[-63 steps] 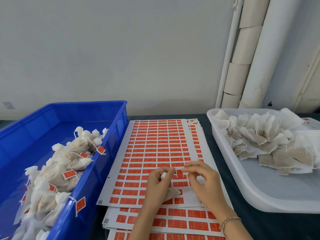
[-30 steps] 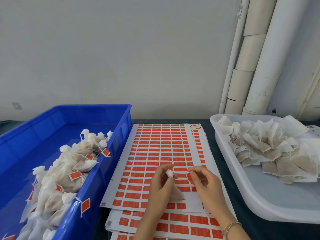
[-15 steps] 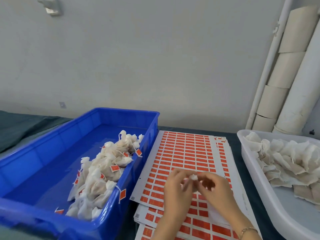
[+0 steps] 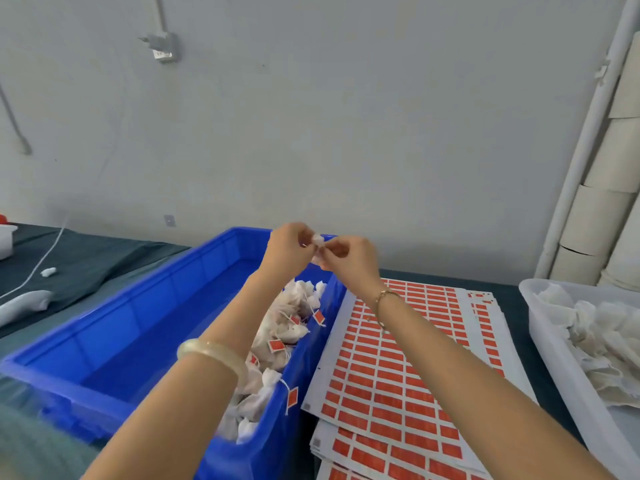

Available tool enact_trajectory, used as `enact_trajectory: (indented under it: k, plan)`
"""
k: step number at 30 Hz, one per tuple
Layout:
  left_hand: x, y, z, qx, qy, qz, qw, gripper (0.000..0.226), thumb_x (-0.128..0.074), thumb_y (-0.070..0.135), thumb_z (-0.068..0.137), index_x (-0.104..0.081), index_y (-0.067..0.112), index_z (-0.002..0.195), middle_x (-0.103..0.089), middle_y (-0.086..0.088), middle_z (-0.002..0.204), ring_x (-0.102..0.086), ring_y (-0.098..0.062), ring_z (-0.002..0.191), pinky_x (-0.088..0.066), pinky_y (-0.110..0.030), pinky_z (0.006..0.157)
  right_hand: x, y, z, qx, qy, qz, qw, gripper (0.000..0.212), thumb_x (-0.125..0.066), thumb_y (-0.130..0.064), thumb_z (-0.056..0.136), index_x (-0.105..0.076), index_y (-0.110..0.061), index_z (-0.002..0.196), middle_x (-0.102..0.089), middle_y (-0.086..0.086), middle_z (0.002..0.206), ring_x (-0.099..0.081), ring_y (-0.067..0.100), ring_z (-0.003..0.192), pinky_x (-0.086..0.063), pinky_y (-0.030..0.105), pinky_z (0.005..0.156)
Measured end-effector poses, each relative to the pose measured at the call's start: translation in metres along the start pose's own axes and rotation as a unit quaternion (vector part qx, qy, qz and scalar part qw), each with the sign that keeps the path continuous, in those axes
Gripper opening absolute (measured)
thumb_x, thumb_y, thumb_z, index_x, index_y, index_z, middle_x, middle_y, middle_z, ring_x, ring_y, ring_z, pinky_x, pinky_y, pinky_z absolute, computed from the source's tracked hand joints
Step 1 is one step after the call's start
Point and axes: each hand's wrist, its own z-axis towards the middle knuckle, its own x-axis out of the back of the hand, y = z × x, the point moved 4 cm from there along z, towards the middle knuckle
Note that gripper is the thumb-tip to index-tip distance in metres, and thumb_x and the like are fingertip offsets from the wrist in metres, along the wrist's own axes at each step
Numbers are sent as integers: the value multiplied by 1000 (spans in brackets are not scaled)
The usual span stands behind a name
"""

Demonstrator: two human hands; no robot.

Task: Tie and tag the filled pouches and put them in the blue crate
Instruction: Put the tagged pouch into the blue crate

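I hold my left hand [image 4: 289,249] and right hand [image 4: 349,256] together above the far right corner of the blue plastic crate [image 4: 156,306]. The curled fingers of both pinch one small white fabric pouch [image 4: 318,241] between them. Tied pouches with orange tags [image 4: 287,329] heap along the crate's right side, and orange label sheets [image 4: 398,362] lie just beside it on the bench [image 4: 90,258].

I see the worktop [image 4: 90,258] under dark green cloth: a blue crate [image 4: 138,317] left of centre, a stack of orange label sheets [image 4: 415,375] just beside it, a white tray [image 4: 550,341] at the right edge, a white cord [image 4: 41,261] across the left end.
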Motion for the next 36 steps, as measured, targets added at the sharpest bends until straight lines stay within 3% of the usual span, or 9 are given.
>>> enact_trajectory:
  k: [4, 11, 14, 17, 20, 23, 27, 32, 36]
  plan:
    - [-15, -41, 15, 51, -49, 16, 997, 14, -63, 17, 90, -67, 6, 98, -71, -10, 99, -64, -20, 93, -47, -25, 73, -32, 25, 17, -42, -47, -41, 997, 17, -65, -17, 88, -74, -7, 78, -66, 2, 68, -55, 6, 59, -41, 14, 57]
    - [-28, -69, 23, 58, -186, 130, 972, 31, -44, 0, 90, -66, 14, 108, -65, -6, 112, -56, -13, 75, -44, -18, 56, -59, 53, 12, -64, -132, -123, 982, 21, -57, -9, 92, -71, -10, 107, -71, 5, 105, -61, 12, 92, -45, 17, 78]
    - [-28, -50, 24, 33, -172, 148, 973, 27, -48, 5, 91, -65, 10, 112, -65, -5, 113, -60, -18, 88, -48, -23, 69, -50, 54, 2, -65, -122, -114, 984, 24, -54, -8, 91, -68, -12, 111, -68, -1, 108, -58, 11, 99, -47, 21, 87]
    - [-41, -14, 16, -15, -131, 120, 984, 27, -50, 7, 90, -67, 10, 110, -69, -5, 106, -64, -22, 94, -53, -32, 81, -25, 51, -8, -74, -92, -100, 988, 15, -54, -11, 91, -69, -13, 92, -62, -8, 79, -53, 4, 71, -44, 21, 71]
    - [-70, 24, -2, -58, -111, 64, 990, 25, -49, 7, 90, -69, 11, 105, -70, -4, 95, -66, -22, 89, -54, -32, 77, 14, 50, -24, -83, -103, -145, 981, 18, -52, -15, 91, -63, -6, 80, -62, 5, 69, -53, 12, 63, -47, 35, 64]
    - [-111, 57, -29, -84, -134, -15, 987, 24, -47, 11, 96, -71, 15, 98, -69, 2, 88, -64, -13, 82, -52, -25, 74, 73, 54, -51, -85, -114, -189, 972, 12, -54, -17, 91, -61, -18, 81, -60, -8, 64, -59, 2, 57, -41, 10, 47]
    - [-177, 97, -63, -121, -227, -76, 963, 25, -49, 24, 99, -61, 25, 77, -58, 11, 66, -55, -5, 60, -41, -11, 53, 172, 62, -95, -107, -73, -211, 969, 17, -60, -24, 91, -67, -27, 76, -63, -12, 63, -60, -2, 55, -42, 6, 50]
    - [-249, 153, -83, -153, -278, -116, 941, 18, -54, 24, 97, -67, 22, 109, -65, 10, 90, -62, -7, 76, -48, -11, 62, 282, 88, -123, -147, 34, -273, 950, 7, -68, -23, 86, -74, -26, 82, -68, -16, 71, -64, -1, 67, -51, 16, 68]
    - [-292, 195, -90, -174, -306, -140, 925, 22, -53, 16, 95, -68, 15, 111, -69, -1, 106, -63, -12, 89, -49, -18, 75, 354, 125, -141, -214, 92, -365, 901, 8, -67, -19, 85, -75, -20, 86, -73, -5, 86, -63, 8, 77, -52, 27, 75]
